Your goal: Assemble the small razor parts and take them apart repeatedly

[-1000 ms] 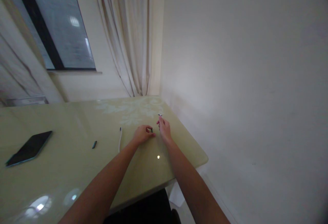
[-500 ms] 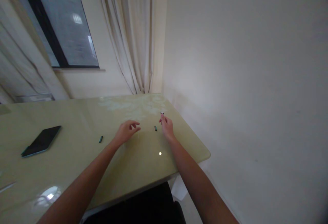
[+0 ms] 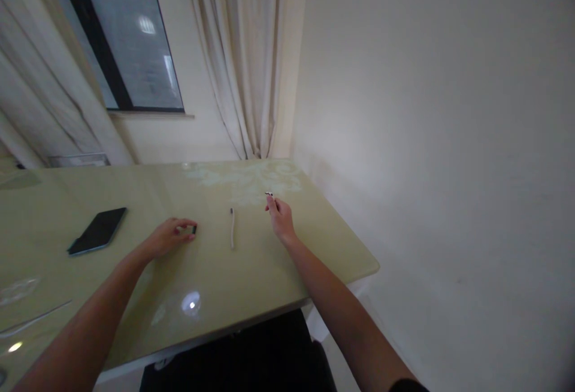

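Observation:
My left hand rests low over the table, with thumb and fingertips closed around a small dark oblong piece. Between my hands lies a thin white toothbrush, its dark head pointing away from me. My right hand, to the right of the toothbrush, pinches a small black-and-white object at its fingertips. Most of that object is hidden by the fingers, so its kind does not show.
A black tablet-like slab lies on the glossy pale green table at left. Nearer, a thin pale strip lies at the left. A wall borders the right side, curtains hang behind, and a dark chair stands below.
My left hand has moved left and closed on the dark piece there, uncovering the toothbrush. My right hand has shifted left with its object; the second dark piece is no longer visible. The view has turned left.

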Action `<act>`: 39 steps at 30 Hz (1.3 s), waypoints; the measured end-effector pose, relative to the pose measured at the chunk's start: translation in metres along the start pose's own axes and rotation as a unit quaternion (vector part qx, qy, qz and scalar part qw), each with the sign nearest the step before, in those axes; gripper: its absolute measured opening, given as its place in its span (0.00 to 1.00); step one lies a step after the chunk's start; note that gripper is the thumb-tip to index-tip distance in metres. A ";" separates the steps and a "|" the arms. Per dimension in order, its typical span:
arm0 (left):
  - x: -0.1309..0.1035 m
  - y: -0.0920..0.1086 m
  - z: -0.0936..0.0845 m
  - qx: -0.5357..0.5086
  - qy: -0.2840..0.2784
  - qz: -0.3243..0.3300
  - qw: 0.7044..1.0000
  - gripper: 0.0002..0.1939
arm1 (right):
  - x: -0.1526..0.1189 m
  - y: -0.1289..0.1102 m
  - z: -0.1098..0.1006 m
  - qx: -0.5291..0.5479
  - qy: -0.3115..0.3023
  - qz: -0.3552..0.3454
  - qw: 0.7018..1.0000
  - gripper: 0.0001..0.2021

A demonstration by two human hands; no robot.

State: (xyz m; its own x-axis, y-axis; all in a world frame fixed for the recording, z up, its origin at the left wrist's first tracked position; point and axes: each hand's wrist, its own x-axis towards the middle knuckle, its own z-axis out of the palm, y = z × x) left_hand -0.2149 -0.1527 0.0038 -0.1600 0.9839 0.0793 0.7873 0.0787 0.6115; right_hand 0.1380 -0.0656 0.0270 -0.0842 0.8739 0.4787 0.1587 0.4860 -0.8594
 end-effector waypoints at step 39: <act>-0.042 0.164 0.105 -0.179 0.217 0.296 0.913 0.18 | -0.033 0.001 -0.002 0.320 -0.250 0.186 0.895 0.17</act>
State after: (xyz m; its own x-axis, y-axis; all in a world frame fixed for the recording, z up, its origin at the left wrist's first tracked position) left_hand -0.0165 -0.1642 0.0176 -0.0514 0.6752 0.7359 0.5799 -0.5797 0.5724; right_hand 0.1423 -0.0940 0.0111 -0.5973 0.7905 0.1352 -0.3157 -0.0768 -0.9458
